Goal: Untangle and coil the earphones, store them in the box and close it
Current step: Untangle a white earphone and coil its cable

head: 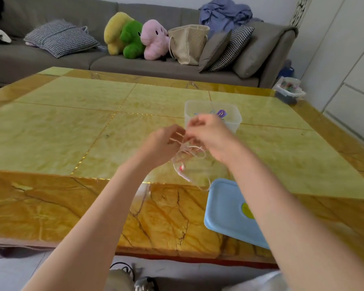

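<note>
Pinching tangled earphones, apparently, both hands hover over marble table before sofa.

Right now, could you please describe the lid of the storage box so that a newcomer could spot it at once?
Start at the yellow stone table and follow its near edge to the right. The lid lies flat there, partly under the right forearm. It is pale blue with a green round sticker, unlike the clear box farther back.

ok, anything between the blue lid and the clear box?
Head view: only the right hand and dangling earphones, above bare table, between lid and box.
</note>
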### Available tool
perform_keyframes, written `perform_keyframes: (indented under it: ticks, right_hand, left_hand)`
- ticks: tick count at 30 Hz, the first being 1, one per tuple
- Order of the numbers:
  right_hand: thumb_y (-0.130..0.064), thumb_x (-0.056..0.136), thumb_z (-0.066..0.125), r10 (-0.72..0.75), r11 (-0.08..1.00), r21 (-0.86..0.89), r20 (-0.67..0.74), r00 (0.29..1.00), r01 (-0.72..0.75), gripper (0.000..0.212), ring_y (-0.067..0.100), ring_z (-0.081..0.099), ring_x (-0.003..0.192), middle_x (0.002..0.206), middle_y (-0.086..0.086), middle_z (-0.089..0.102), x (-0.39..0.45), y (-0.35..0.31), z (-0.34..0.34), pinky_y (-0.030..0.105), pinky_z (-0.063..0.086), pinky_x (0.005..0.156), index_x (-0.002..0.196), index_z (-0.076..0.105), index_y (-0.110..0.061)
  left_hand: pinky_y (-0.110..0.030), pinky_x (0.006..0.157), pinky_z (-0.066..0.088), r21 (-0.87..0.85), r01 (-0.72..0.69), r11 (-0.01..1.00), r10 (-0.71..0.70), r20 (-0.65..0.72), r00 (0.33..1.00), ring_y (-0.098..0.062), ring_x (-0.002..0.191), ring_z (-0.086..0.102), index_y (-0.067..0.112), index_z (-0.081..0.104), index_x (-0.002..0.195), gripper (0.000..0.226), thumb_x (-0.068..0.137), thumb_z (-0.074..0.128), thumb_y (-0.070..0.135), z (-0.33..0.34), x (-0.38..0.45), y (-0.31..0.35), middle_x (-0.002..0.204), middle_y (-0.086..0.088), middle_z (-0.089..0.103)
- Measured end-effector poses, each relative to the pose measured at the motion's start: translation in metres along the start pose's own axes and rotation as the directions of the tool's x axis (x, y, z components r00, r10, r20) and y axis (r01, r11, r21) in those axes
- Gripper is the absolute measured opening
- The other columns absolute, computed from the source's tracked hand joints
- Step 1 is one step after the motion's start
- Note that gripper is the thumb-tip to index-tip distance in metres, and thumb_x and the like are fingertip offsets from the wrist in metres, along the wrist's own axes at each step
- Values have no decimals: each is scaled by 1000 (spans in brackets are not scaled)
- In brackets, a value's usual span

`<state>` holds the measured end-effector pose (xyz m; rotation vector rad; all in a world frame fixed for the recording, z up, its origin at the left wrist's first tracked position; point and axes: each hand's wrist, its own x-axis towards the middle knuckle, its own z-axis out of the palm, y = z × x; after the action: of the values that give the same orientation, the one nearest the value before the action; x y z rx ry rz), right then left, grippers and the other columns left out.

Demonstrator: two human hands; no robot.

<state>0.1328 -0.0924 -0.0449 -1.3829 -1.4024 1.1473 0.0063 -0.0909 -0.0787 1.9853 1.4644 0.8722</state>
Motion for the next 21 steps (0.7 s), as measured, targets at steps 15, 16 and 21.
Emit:
perform_keyframes:
  ticks: [15, 16, 21]
  right_hand:
    - [17, 85, 43, -113, 764, 473, -571, 813, 439, 28, 12, 63, 55, 71, 9, 49, 9, -36, -69, 17, 50, 55, 70, 47, -6]
    - [17, 85, 43, -124, 757, 460, -596, 793, 464, 28, 10, 64, 52, 71, 9, 50, 8, -35, -72, 17, 49, 53, 70, 47, -7]
    - [4, 88, 50, -179, 871, 260, -622, 763, 416, 24, 5, 43, 31, 68, 3, 53, -3, -38, -75, 14, 25, 33, 74, 46, -15]
  left_hand:
    - [-23, 46, 30, 139, 130, 982, -82, -306, 948, -13, 44, 44, 10, 49, 52, 59, 98, 34, 43, -8, -1, 8, 50, 3, 48]
    - [-26, 46, 27, 130, 147, 980, -85, -394, 915, -16, 44, 40, 10, 44, 51, 58, 99, 34, 40, -12, -3, 8, 49, 2, 43]
    - [-37, 81, 34, 178, 131, 975, 2, -602, 798, -32, 77, 48, 8, 48, 64, 43, 98, 40, 33, -24, 0, 5, 72, -12, 52]
